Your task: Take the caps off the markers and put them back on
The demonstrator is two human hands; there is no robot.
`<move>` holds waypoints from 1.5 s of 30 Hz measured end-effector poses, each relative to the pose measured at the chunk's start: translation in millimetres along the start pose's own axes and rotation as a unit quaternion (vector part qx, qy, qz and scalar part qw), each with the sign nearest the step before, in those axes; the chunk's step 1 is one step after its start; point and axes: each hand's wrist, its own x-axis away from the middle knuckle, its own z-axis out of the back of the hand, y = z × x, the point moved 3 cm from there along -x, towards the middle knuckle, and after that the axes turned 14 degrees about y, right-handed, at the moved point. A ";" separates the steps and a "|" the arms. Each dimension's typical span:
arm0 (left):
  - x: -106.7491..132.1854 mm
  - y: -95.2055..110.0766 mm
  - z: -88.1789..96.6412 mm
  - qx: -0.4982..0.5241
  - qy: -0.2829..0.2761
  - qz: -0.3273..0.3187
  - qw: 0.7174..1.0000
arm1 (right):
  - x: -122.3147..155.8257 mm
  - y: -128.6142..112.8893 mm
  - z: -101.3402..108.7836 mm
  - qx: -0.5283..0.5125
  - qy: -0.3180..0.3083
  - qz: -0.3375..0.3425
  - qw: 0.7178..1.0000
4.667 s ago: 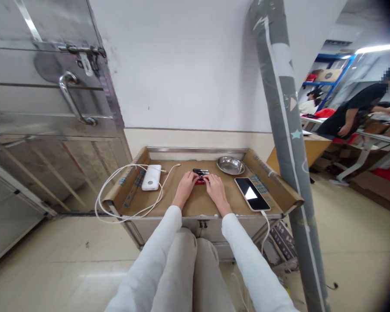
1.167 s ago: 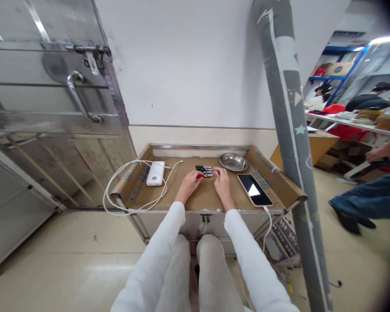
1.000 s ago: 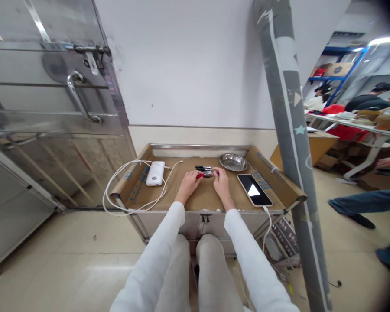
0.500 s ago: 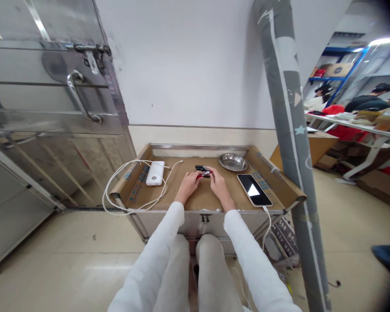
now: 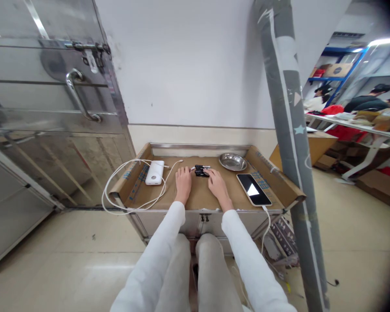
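Several black marker-like pens (image 5: 199, 172) lie side by side on the brown-paper-covered top of the cart (image 5: 169, 201). At their right ends is my right hand (image 5: 217, 184), its bent fingers closed on them. My left hand (image 5: 183, 184) rests palm down just left of the pens, fingers together and curled downward. A small pale and reddish tip (image 5: 193, 168) pokes out beside its index finger; whatever lies under that hand is hidden.
A white power bank (image 5: 155, 172) with looped white cable is at left. On the right are a round metal dish (image 5: 233, 162) and a phone (image 5: 254, 190) on a cable. Raised cardboard sides edge the cart. A tall grey wrapped roll (image 5: 287, 108) leans beyond it.
My hands have moved apart. The left hand shifted left and turned palm down. The red pen that was between my fingers is now mostly out of sight, and the black pens show more.
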 end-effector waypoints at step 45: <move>3.4 1.6 -28.5 0.252 -0.202 -0.078 0.943 | 4.3 16.9 -15.5 0.061 -0.068 0.001 0.996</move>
